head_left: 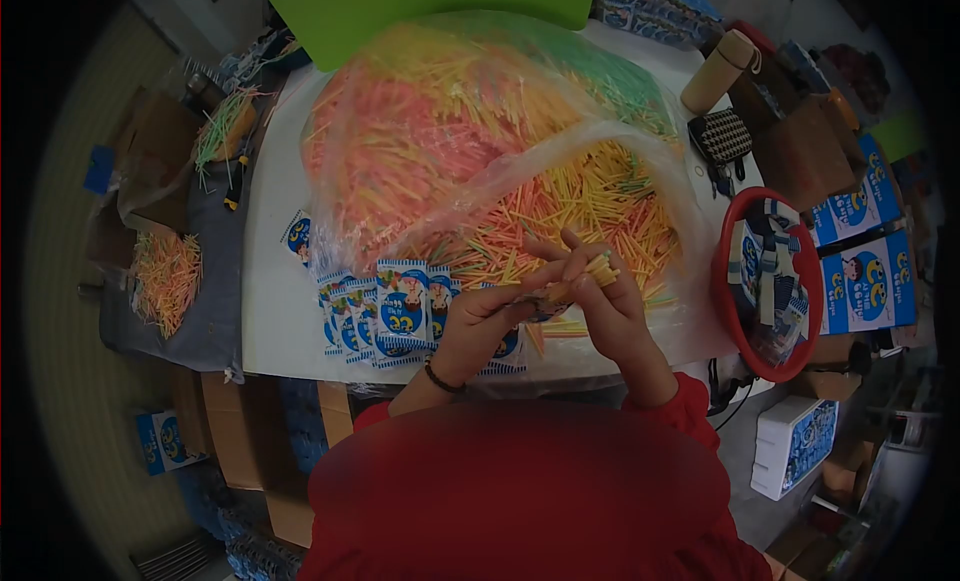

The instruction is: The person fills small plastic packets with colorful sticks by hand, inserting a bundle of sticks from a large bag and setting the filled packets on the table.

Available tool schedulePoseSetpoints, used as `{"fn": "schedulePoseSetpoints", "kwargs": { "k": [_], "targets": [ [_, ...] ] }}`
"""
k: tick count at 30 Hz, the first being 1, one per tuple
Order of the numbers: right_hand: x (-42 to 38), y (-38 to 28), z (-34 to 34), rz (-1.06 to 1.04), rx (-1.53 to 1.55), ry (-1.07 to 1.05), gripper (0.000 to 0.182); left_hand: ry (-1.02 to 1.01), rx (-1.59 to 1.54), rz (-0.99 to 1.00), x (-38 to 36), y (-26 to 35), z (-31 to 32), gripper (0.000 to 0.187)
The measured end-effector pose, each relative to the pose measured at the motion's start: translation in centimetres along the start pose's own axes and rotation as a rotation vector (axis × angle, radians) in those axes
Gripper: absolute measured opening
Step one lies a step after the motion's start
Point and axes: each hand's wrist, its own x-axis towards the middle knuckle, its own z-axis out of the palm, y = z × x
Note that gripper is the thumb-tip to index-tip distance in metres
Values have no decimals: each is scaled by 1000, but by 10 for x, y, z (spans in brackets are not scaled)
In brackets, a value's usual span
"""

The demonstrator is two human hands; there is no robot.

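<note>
My right hand is closed around a small bundle of thin yellowish straw-like sticks. Close beside it, my left hand pinches a small printed packet, partly hidden by the fingers. Both hands are above the table's front part, before a large clear plastic bag lying open toward me. Inside the bag is a heap of pink, yellow, orange and green sticks. Several blue-and-white printed packets lie in an overlapping pile left of and under my left hand.
On the right stands a red basket holding packets and other small items. Behind it are a tan bottle and a checked pouch. Blue printed boxes are stacked farther right. More sticks lie on a grey surface at left.
</note>
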Motion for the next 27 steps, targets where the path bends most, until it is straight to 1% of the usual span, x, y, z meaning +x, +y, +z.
{"fn": "schedulePoseSetpoints", "kwargs": {
  "k": [2,3,5,6,7,8,9,10,11,12,14,15,16,17,18,19,20,21,22,23,24,26,27],
  "targets": [
    [3,-8,7,233,-10,104,10,-35,-2,3,0,1,-1,25],
    [1,-5,5,233,-10,104,10,-67,-2,8,0,3,-1,26],
    [-1,4,1,200,-388,-97,19,-61,-1,8,2,7,2,27],
    [0,3,2,199,-388,-99,19,-58,1,9,3,9,3,28],
    [2,-1,4,220,-445,-103,24,-57,1,12,3,6,1,28],
    [5,-5,5,240,-503,-106,31,-43,-24,-43,3,2,-1,29],
    [8,-12,5,238,-502,-107,31,-27,-50,-98,4,2,-2,30],
    [11,-20,4,226,-558,-110,37,-23,-48,-98,5,2,-1,30],
    [13,-24,4,214,-613,-112,44,-13,-128,-64,8,1,2,32],
    [15,-24,3,211,-608,-116,44,-2,-207,-29,10,2,3,34],
    [17,-24,0,108,-654,49,48,-10,-217,-9,13,-2,-1,35],
    [13,-20,-7,103,-650,42,48,-24,-231,10,14,-3,-2,36],
    [7,-11,-17,117,-770,52,39,-16,-228,16,13,-2,-1,36],
    [3,-4,-21,131,-887,61,30,35,-184,4,12,-1,0,37],
    [3,-7,-16,125,-875,53,30,88,-139,-10,10,0,0,38],
    [3,-15,-8,67,-893,71,23,104,-132,-9,8,6,1,38],
    [4,-21,-3,12,-909,90,17,99,48,111,5,13,4,40],
    [5,-23,1,18,-898,88,17,86,227,223,1,17,5,43],
    [5,-26,4,17,-842,16,16,83,227,215,-5,18,3,43],
    [3,-29,4,19,-792,-51,14,122,208,111,-14,20,-2,47],
    [-1,-30,1,28,-802,-40,14,155,187,11,-20,22,-7,52],
    [-8,-33,-10,193,-589,241,11,285,419,26,-27,37,-24,54],
    [-14,-30,-24,200,-609,253,11,360,625,-17,-24,54,-26,51]
  ]
}}
